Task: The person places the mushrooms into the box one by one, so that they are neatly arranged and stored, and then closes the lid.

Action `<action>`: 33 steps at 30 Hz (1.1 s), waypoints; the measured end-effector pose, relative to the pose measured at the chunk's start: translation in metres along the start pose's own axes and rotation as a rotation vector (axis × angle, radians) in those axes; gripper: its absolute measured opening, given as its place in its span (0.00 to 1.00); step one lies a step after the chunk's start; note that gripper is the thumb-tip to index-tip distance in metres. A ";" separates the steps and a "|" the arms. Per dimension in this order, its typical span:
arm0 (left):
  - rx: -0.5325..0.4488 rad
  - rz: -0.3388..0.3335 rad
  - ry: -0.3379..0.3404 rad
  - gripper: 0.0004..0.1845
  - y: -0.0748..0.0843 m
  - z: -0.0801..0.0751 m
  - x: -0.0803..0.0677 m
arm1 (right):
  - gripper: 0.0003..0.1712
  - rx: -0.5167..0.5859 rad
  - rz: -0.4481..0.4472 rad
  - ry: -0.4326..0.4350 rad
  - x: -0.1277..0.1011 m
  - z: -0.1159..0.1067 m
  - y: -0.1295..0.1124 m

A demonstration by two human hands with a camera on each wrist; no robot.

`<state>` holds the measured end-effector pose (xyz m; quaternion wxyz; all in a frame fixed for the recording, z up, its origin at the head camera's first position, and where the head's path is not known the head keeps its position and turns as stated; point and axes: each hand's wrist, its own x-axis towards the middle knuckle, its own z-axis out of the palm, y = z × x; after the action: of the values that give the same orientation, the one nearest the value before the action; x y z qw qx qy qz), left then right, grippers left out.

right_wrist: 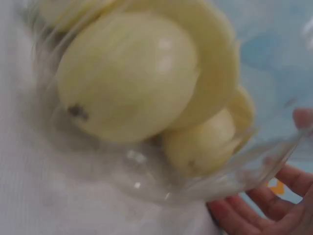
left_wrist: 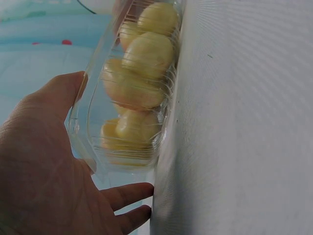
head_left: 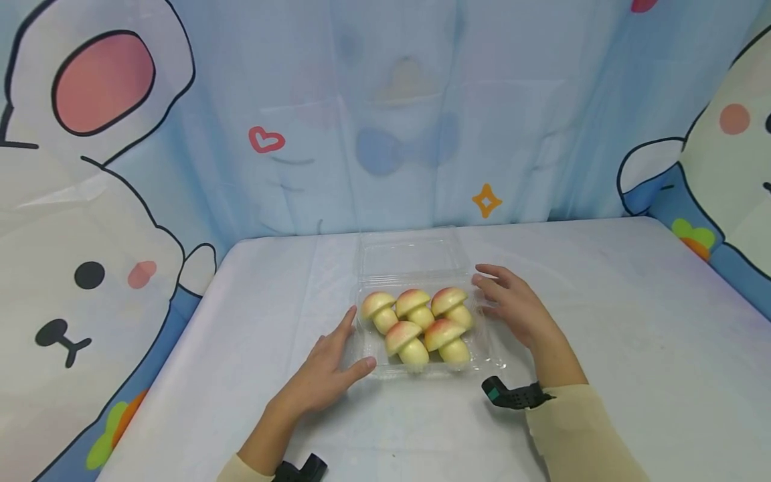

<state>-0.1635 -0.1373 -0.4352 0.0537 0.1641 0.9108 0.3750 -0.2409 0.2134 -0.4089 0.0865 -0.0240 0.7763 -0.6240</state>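
A clear plastic clamshell box [head_left: 482,358] stands on the white-covered table, its lid [head_left: 412,258] folded back away from me. Several mushroom-shaped pieces [head_left: 414,304], pale yellow with reddish caps, lie inside in two rows. At the box's left side is my left hand [head_left: 325,371], fingers loosely extended and thumb at the near left corner; the left wrist view shows the thumb against the box wall [left_wrist: 80,122]. On the right side, my right hand [head_left: 515,304] has its fingers spread and slightly bent beside the box. Whether they touch it, I cannot tell.
A white cloth covers the table [head_left: 632,314]. Behind it hangs a light blue curtain [head_left: 313,181] with cartoon animals, reaching round to the left side. Black bands [head_left: 515,395] sit on both wrists.
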 end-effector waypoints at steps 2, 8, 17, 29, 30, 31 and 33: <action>0.001 0.000 -0.001 0.50 0.000 -0.001 0.000 | 0.44 0.102 0.010 -0.031 0.005 0.000 0.006; 0.013 -0.007 0.001 0.50 -0.001 0.000 0.000 | 0.43 0.211 0.022 -0.048 0.019 0.010 0.017; 0.017 0.003 0.002 0.50 0.000 0.000 0.001 | 0.41 0.186 0.027 -0.011 0.026 0.016 0.021; 0.005 -0.012 0.006 0.50 0.001 0.000 0.001 | 0.43 0.254 0.004 -0.026 0.026 0.015 0.022; 0.005 -0.014 0.006 0.50 0.001 0.000 0.001 | 0.43 0.248 0.003 -0.024 0.026 0.015 0.022; 0.005 -0.014 0.006 0.50 0.001 -0.001 0.001 | 0.43 0.249 0.003 -0.023 0.027 0.015 0.022; 0.001 -0.013 0.011 0.49 0.001 -0.001 0.002 | 0.43 0.252 0.001 -0.021 0.027 0.015 0.022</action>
<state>-0.1648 -0.1365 -0.4342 0.0508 0.1559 0.9124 0.3749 -0.2632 0.1998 -0.4360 0.0972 -0.0191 0.6907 -0.7164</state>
